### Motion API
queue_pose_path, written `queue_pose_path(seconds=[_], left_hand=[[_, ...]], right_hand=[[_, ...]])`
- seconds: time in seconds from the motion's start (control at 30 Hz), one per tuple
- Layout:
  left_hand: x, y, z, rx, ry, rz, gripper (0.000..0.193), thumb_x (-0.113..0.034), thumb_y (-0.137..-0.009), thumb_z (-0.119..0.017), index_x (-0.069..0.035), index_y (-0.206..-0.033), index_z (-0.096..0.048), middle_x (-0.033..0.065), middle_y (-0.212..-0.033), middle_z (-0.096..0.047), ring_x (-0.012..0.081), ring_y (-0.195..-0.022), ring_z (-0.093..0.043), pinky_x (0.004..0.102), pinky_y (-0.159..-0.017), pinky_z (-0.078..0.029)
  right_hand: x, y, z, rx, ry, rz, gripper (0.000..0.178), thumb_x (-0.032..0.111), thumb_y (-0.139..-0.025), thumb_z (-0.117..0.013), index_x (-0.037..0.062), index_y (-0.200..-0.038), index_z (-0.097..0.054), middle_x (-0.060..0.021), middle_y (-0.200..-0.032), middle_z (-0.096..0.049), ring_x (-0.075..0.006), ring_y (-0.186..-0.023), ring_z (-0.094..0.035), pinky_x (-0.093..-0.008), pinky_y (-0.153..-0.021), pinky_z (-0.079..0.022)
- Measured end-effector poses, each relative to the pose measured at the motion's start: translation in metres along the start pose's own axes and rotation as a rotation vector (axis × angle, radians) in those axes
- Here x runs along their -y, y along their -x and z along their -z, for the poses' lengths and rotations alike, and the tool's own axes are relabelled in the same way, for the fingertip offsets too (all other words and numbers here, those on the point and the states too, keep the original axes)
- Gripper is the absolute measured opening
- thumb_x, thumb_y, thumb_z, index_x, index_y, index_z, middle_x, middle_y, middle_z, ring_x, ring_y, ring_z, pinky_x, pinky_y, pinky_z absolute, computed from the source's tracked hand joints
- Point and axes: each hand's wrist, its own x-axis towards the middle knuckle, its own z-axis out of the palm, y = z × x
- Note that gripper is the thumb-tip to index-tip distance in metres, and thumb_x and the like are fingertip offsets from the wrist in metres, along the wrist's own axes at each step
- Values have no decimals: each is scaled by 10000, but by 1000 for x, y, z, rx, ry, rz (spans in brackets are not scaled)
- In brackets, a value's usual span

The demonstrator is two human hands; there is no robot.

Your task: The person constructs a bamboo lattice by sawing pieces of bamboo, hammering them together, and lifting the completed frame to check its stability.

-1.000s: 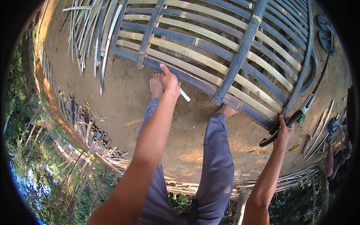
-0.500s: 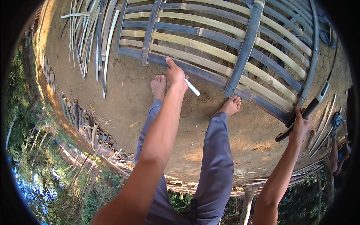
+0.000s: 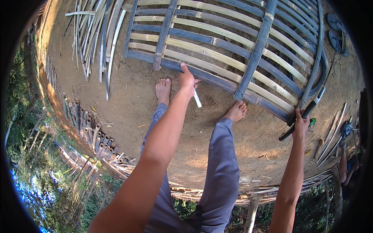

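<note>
A slatted bamboo panel (image 3: 217, 82), with pale and dark slats under crossbars, stretches ahead of my feet. My left hand (image 3: 187, 80) is at its near rail, thumb against the edge, with a short white stick (image 3: 197, 98) pointing down from its closed fingers. At the panel's near right corner, my right hand (image 3: 300, 126) grips a long black and grey tool (image 3: 286, 133), possibly a saw, that lies slantwise past the corner. The fingers of that hand are partly hidden by the tool and corner. Beside it on the ground is a small green and black object (image 3: 312, 122).
Loose bamboo strips (image 3: 104, 46) lie at the far left. Cut bamboo tubes (image 3: 95, 132) are piled at the left. Dark sandals (image 3: 337, 40) rest beyond the panel at right. Thin strips (image 3: 330, 136) and another person's arm (image 3: 343, 163) appear at the right edge.
My right hand and the tool have shifted left along with the panel's right corner. The white stick has swung to point more steeply downward. The green object has come into view.
</note>
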Motion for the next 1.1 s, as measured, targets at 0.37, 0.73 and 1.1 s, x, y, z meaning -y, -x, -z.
queue_pose_path(seconds=[0.37, 0.73, 1.1], left_hand=[[0, -13, 4, -14, -34, 28, 753, -699, -1053, -283, -24, -1299, -509, 156, -1091, -727, 291, -845, -773, 324, -414, -304], [10, -15, 16, 5, -41, 35, 760, -679, -1063, -272, 7, -1296, -501, 165, -1091, -703, 303, -863, -762, 345, -428, -362], [9, -5, 37, 153, -177, -80, 723, -666, -1049, -390, 19, -1213, -552, 163, -1032, -751, 261, -835, -783, 307, -421, -406]], right_hand=[[-23, -6, -20, 34, 32, -64, 257, 259, -911, -819, 67, -984, -665, 19, -843, -612, -111, -820, -541, -310, -772, -445], [-19, 0, -22, 15, -18, -50, 193, 125, -915, -792, 95, -892, -602, 42, -777, -546, -81, -719, -478, -282, -659, -385], [-7, 17, -31, -63, 102, 86, 190, 131, -938, -763, 65, -902, -588, 25, -776, -528, -103, -715, -484, -293, -645, -387]])
